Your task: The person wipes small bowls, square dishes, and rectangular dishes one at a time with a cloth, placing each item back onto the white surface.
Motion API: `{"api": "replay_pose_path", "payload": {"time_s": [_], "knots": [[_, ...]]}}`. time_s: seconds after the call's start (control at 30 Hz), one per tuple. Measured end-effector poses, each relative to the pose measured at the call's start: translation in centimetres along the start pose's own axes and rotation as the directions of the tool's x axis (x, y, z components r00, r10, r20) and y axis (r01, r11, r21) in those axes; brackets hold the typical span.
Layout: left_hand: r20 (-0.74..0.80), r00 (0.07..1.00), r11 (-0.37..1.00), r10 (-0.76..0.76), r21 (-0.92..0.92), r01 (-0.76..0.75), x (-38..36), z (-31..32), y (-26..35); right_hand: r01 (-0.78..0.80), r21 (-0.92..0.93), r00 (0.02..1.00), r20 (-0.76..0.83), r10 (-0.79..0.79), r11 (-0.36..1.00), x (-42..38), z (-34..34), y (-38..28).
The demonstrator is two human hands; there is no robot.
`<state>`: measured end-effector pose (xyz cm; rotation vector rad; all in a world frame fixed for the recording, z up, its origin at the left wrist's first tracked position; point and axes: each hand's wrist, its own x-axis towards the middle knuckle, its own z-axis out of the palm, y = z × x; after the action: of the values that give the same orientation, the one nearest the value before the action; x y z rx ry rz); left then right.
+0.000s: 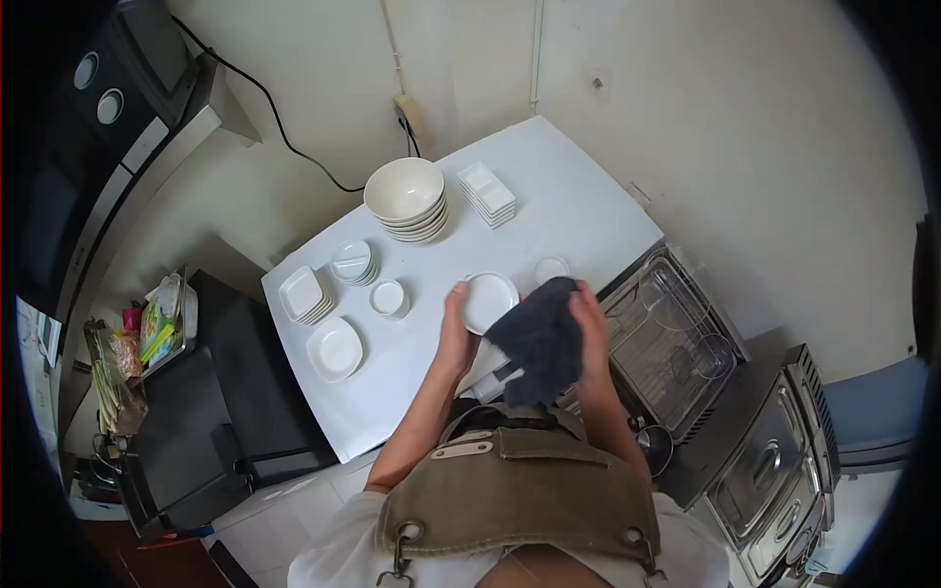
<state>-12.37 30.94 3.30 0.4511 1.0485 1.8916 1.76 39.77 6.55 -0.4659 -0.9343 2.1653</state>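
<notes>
My left hand grips a small round white plate by its left edge, with the thumb over the rim. A dark grey cloth hangs from my right hand, whose fingers are closed on its right side. The cloth covers the lower right part of the plate. Just beyond the cloth, a small round white dish lies on the white table. Left of the plate stands a short stack of small round white bowls.
Stacks of large bowls, divided rectangular dishes, divided round dishes and square dishes stand on the table. A single squarish dish lies nearer me. At right is a rack with glassware; at left, a black cabinet.
</notes>
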Motion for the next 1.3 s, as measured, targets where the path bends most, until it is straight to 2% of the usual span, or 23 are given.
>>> {"api": "replay_pose_path", "payload": {"time_s": [0.03,0.1,0.17,0.23,0.27,0.3,0.37,0.4,0.53,0.6,0.7,0.77,0.83,0.87,0.9,0.93,1.0,1.03,1.1,1.13,1.2,1.23,1.3], "knots": [[0.129,0.992,0.996,0.008,-0.087,0.004,-0.3,-0.1,0.9,-0.002,0.0,1.0,0.001,0.002,1.0,0.2,-0.3,0.0],[0.107,0.994,0.996,0.031,-0.087,-0.022,-0.6,0.5,1.4,0.061,0.11,0.998,-0.041,-0.056,0.992,0.5,-0.8,0.2],[0.102,0.992,0.997,0.071,-0.015,-0.07,-0.8,1.7,1.5,0.01,0.06,1.0,-0.007,-0.01,0.998,0.2,-0.3,0.7],[0.156,0.941,0.845,0.301,0.414,-0.338,-0.7,2.6,1.0,0.04,-0.064,0.998,-0.054,-0.044,0.997,0.2,-0.1,2.4],[0.171,0.912,0.788,0.372,0.462,-0.407,-0.7,2.8,0.8,0.053,-0.108,0.997,0.058,-0.047,0.993,-0.1,-0.1,2.6],[0.188,0.878,0.722,0.441,0.506,-0.471,-0.6,2.9,0.6,0.055,-0.108,0.997,0.058,-0.049,0.993,-0.4,0.1,2.8],[0.195,0.862,0.676,0.468,0.55,-0.491,-0.5,2.5,0.0,0.156,-0.427,0.987,0.035,-0.156,0.891,-0.9,0.5,3.0],[0.201,0.848,0.627,0.49,0.595,-0.503,-0.5,2.4,0.0,0.196,-0.51,0.978,0.034,-0.208,0.837,-1.2,1.0,2.7],[0.139,0.875,0.727,0.464,0.504,-0.466,-0.9,2.9,-0.4,0.211,-0.609,0.97,0.032,-0.242,0.765,-0.9,1.0,2.6],[0.065,0.928,0.844,0.366,0.397,-0.361,-0.9,2.8,-0.7,0.221,-0.627,0.967,0.042,-0.251,0.747,-0.4,0.8,3.0],[0.113,0.918,0.848,0.379,0.355,-0.394,-0.7,2.2,-1.4,0.194,-0.675,0.967,0.007,-0.257,0.712,-0.3,0.0,3.7],[0.083,0.907,0.823,0.412,0.395,-0.41,-0.2,1.6,-1.4,0.173,-0.717,0.975,0.027,-0.221,0.675,0.0,-1.1,4.1],[0.116,0.965,0.741,0.237,0.621,-0.257,0.1,0.6,-0.3,0.152,-0.759,0.981,0.04,-0.187,0.633,0.0,-1.9,3.8],[0.136,0.95,0.661,0.28,0.691,-0.294,0.5,0.4,-0.1,0.132,-0.777,0.99,0.076,-0.117,0.615,0.0,-2.1,3.4],[0.139,0.951,0.662,0.276,0.69,-0.293,0.8,0.4,0.5,0.115,-0.796,0.993,0.109,-0.046,0.594,0.0,-2.3,3.2],[0.23,0.954,0.577,0.19,0.761,-0.298,0.9,0.5,1.5,0.111,-0.797,0.994,0.103,-0.048,0.593,-0.1,-2.5,3.1],[0.38,0.922,0.443,0.073,0.816,-0.371,1.4,0.5,2.4,0.004,-0.742,0.978,0.143,0.153,0.671,-0.5,-2.8,3.0],[0.385,0.921,0.447,0.069,0.813,-0.373,1.8,0.7,2.5,0.001,-0.743,0.979,0.136,0.15,0.669,-0.6,-3.1,3.1],[0.537,0.841,0.372,0.057,0.771,-0.517,2.5,1.1,2.6,-0.108,-0.676,0.961,0.116,0.25,0.729,-0.7,-3.6,3.2],[0.543,0.838,0.376,0.057,0.766,-0.521,2.7,1.4,2.5,-0.107,-0.678,0.963,0.111,0.246,0.727,-0.9,-3.5,3.3],[0.603,0.794,0.4,0.074,0.711,-0.578,3.2,2.1,2.0,-0.126,-0.479,0.992,-0.037,0.123,0.869,-1.5,-2.8,3.6],[0.609,0.79,0.406,0.07,0.707,-0.58,3.3,2.4,1.2,-0.126,-0.479,0.992,-0.046,0.118,0.869,-1.3,-3.3,3.8],[0.444,0.889,0.504,0.112,0.746,-0.436,3.4,2.8,-1.5,-0.087,-0.415,0.967,-0.252,-0.022,0.906,-0.7,-5.1,5.0]]}}
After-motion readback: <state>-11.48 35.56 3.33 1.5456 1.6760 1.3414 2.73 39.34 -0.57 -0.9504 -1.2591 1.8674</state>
